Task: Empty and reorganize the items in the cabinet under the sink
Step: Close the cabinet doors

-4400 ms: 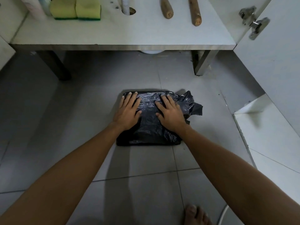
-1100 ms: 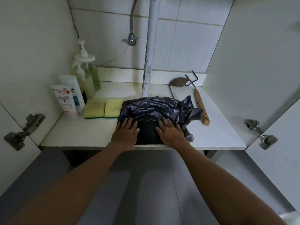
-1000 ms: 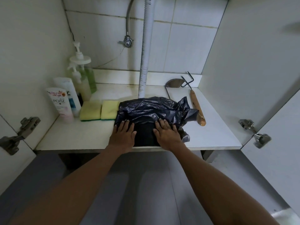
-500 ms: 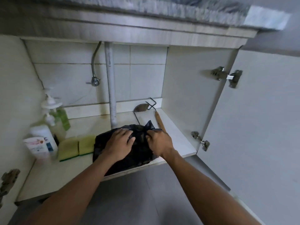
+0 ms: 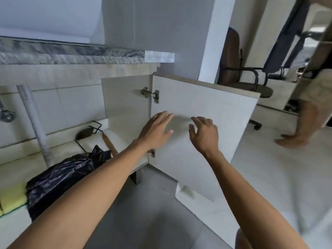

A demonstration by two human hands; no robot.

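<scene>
Head view looks across the open cabinet under the sink, tilted. Both hands are raised in front of the open right-hand cabinet door, holding nothing. Left hand has its fingers straight and together, thumb out to the side; whether it touches the door panel cannot be told. Right hand is spread, its fingers loosely bent, just right of the left hand. On the cabinet shelf, at the near left, sits the black plastic bag, crumpled, with yellow sponges touching its left side. Just behind the bag rises the white drain pipe. Farther right on the shelf lies a wooden-handled tool with a dark metal head. A hinge joins the door to the cabinet wall. At far right another person's bare leg stands beside an office chair.
</scene>
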